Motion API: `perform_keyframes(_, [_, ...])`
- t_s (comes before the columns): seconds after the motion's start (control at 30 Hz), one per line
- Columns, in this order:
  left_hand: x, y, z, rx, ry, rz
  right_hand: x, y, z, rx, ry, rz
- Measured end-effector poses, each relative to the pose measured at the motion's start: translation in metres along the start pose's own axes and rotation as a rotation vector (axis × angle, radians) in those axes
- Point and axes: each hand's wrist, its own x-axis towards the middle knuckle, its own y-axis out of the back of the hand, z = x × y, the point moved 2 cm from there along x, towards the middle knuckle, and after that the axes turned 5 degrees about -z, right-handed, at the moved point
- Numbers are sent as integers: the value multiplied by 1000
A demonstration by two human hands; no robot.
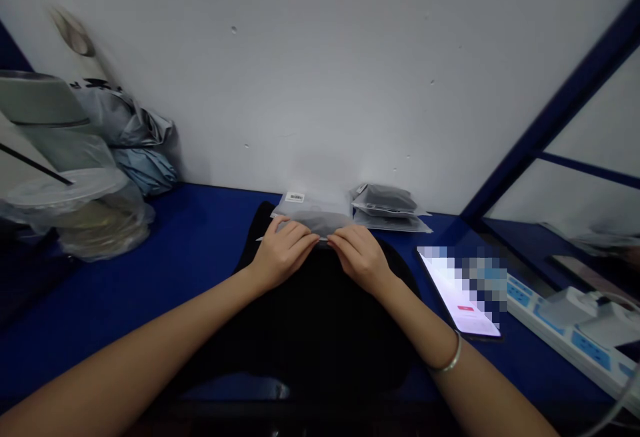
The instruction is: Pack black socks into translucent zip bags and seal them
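Note:
A frosted plastic bag (320, 205) with a white barcode label (295, 197) lies near the wall, something grey inside it. Along its near edge, my left hand (285, 250) pinches the plastic with thumb and fingers. Just to the right, my right hand (361, 255) grips the same edge, its fingertips close to those of the left. Beneath both hands spreads a black cloth (310, 330), draped over the blue table. The bag's opening is partly hidden by my fingers.
Several similar packed bags (387, 207) are stacked right of the hands. A lit phone (463, 297) lies beside a white power strip (560, 337) with plugs. At left stand a lidded plastic cup (100, 224) with a straw and a pale green container (45, 100). A wall closes off the back.

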Motion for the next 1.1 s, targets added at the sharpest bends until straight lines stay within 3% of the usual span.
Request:
perform_keyframes(0.27, [-1, 0, -3, 50, -84, 9, -3, -2, 2, 3, 60, 25])
perform_keyframes(1.1, [5, -2, 7, 68, -56, 11, 2, -8, -8, -231, -2, -70])
